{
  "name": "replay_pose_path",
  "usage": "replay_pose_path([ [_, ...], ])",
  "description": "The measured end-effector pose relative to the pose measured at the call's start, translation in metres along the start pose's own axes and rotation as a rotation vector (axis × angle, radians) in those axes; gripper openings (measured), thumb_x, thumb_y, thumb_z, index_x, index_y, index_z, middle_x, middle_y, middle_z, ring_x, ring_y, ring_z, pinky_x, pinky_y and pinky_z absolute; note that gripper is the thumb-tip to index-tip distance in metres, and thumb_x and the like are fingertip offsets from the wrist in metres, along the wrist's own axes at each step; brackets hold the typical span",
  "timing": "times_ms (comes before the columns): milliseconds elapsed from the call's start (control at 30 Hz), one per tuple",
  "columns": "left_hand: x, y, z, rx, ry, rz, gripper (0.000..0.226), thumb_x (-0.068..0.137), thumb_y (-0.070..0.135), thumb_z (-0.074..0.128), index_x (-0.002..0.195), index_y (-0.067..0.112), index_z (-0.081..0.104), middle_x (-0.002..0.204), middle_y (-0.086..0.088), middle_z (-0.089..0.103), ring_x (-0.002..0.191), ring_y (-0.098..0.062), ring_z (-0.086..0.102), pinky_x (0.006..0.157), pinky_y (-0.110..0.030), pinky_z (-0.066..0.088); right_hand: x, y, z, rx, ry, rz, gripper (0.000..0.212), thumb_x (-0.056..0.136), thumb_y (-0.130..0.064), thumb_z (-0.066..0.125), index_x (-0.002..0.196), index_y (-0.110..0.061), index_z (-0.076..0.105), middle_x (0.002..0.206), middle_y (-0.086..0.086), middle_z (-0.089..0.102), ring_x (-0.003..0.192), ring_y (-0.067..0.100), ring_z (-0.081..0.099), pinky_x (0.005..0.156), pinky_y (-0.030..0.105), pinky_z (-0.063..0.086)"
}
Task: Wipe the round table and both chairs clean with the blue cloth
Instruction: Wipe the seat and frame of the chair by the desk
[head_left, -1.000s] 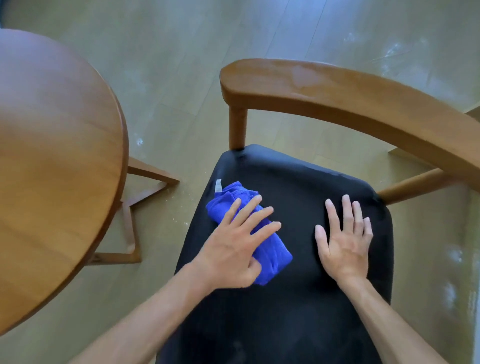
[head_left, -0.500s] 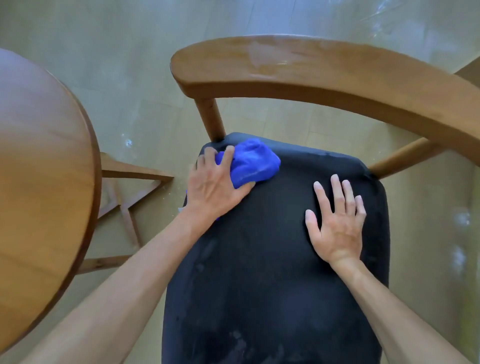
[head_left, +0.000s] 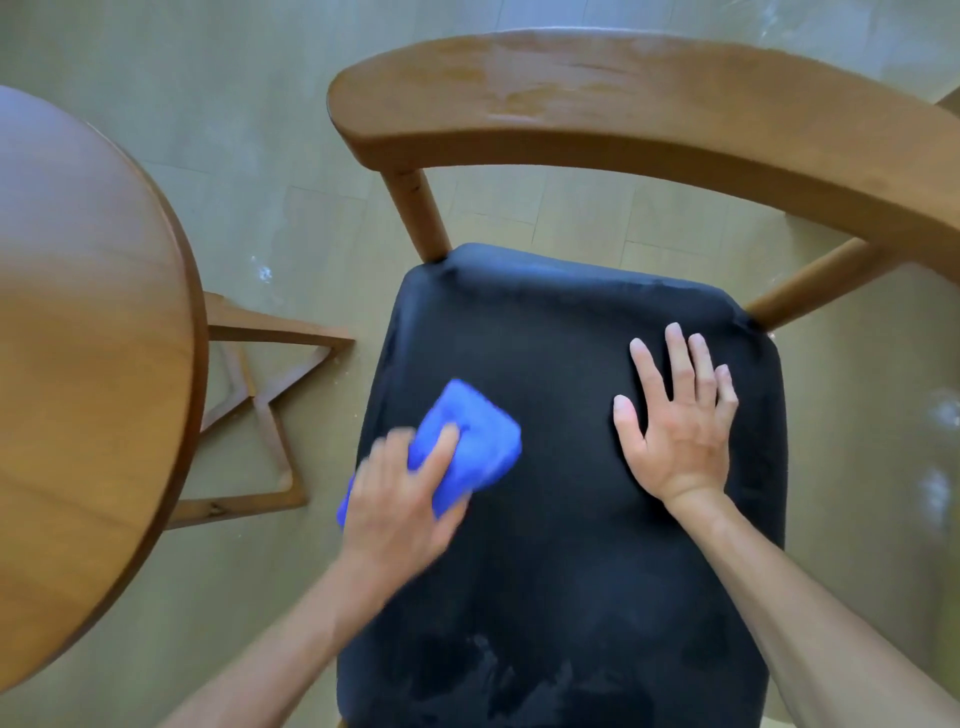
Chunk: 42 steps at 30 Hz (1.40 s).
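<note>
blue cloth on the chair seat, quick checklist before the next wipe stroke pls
1. Blue cloth under the left hand: ok, the hand lies on top of it, though blur hides the exact hold.
2. Cloth on the black seat: ok, at the seat's left side.
3. Right hand steadying the chair: ok, flat on the seat, fingers spread.
4. Near part of the seat wiped: not ok, pale smears show there.
5. Wooden backrest wiped: not ok, dull patches on top.
6. Round table clean: cannot tell.
</note>
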<state>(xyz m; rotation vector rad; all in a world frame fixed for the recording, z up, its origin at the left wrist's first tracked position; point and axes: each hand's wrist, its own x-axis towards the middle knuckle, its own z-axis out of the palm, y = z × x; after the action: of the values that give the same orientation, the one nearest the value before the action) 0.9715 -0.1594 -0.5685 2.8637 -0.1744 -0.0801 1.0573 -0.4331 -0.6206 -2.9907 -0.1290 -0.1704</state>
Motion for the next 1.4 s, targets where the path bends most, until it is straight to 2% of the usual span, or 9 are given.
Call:
replay_pose_path([
  [167,-0.082,-0.008,-0.003,-0.078,-0.053,0.06,0.051,0.072,0.035,0.062,0.121,0.023,0.053,0.1,-0.01,0.051,0.068,-0.032,0.059,0.059,-0.032,0.051,-0.003,-0.001,-0.001,0.009,-0.019,0.009,0.057,0.092,-0.041,0.038,0.145,-0.022,0.039,0.157,0.012,0.025,0.144,0.032,0.021,0.114,0.054,0.017],
  [267,-0.021,-0.018,-0.008,-0.056,0.016,0.112,0.049,0.072,0.034,0.062,0.118,0.022,0.052,0.097,-0.014,0.054,0.068,-0.034,0.059,0.059,-0.035,0.053,0.001,-0.003,0.0,0.011,-0.002,0.014,0.057,0.092,-0.041,0.039,0.145,-0.021,0.04,0.156,0.012,0.026,0.144,0.032,0.022,0.114,0.054,0.017],
  [500,0.11,-0.022,-0.003,0.009,0.154,-0.071,0.054,0.072,0.036,0.075,0.12,0.016,0.062,0.097,-0.017,0.056,0.075,-0.034,0.056,0.057,-0.036,0.049,0.005,-0.004,0.0,0.017,0.018,0.011,0.056,0.092,-0.04,0.04,0.144,-0.021,0.042,0.155,0.013,0.028,0.144,0.032,0.024,0.113,0.054,0.017],
  [667,0.009,-0.023,0.003,-0.051,0.122,-0.078,0.052,0.071,0.036,0.065,0.12,0.022,0.055,0.093,-0.012,0.055,0.069,-0.03,0.056,0.051,-0.031,0.045,0.001,-0.005,0.0,0.016,-0.009,0.012,0.056,0.093,-0.04,0.038,0.145,-0.02,0.041,0.156,0.013,0.027,0.144,0.033,0.023,0.114,0.054,0.017],
  [833,-0.119,-0.029,-0.007,-0.072,-0.017,0.16,0.05,0.073,0.034,0.062,0.12,0.022,0.053,0.097,-0.011,0.053,0.069,-0.031,0.06,0.057,-0.03,0.051,0.001,-0.009,-0.004,0.003,-0.079,0.022,0.058,0.094,-0.042,0.03,0.148,-0.021,0.034,0.158,0.013,0.021,0.145,0.033,0.018,0.115,0.055,0.014],
  [967,-0.024,-0.017,-0.009,0.041,0.086,0.27,0.048,0.073,0.029,0.063,0.119,0.02,0.05,0.094,-0.021,0.059,0.068,-0.036,0.057,0.058,-0.04,0.052,-0.001,-0.009,-0.005,-0.013,-0.089,0.026,0.058,0.095,-0.043,0.028,0.149,-0.022,0.031,0.158,0.013,0.019,0.146,0.033,0.016,0.115,0.055,0.014],
  [1133,0.128,0.006,-0.003,0.104,0.139,-0.119,0.054,0.081,0.038,0.061,0.13,0.016,0.054,0.11,-0.023,0.051,0.086,-0.038,0.052,0.068,-0.044,0.046,0.0,-0.007,-0.002,-0.004,-0.063,0.012,0.057,0.094,-0.042,0.032,0.148,-0.023,0.033,0.158,0.012,0.021,0.146,0.031,0.018,0.115,0.053,0.014],
  [1300,0.052,0.013,0.006,0.056,0.132,0.097,0.049,0.07,0.033,0.069,0.115,0.015,0.065,0.093,-0.019,0.058,0.065,-0.032,0.052,0.052,-0.038,0.048,-0.003,-0.002,-0.004,-0.003,-0.09,0.024,0.057,0.094,-0.042,0.033,0.148,-0.024,0.033,0.158,0.011,0.021,0.146,0.031,0.017,0.116,0.053,0.013],
  [1400,-0.047,0.025,0.008,-0.009,-0.042,0.361,0.059,0.064,0.033,0.071,0.119,0.019,0.056,0.093,-0.016,0.055,0.065,-0.03,0.049,0.053,-0.039,0.046,-0.005,-0.003,-0.005,-0.001,-0.101,0.03,0.058,0.094,-0.043,0.032,0.148,-0.023,0.032,0.158,0.011,0.02,0.146,0.031,0.017,0.116,0.053,0.013],
])
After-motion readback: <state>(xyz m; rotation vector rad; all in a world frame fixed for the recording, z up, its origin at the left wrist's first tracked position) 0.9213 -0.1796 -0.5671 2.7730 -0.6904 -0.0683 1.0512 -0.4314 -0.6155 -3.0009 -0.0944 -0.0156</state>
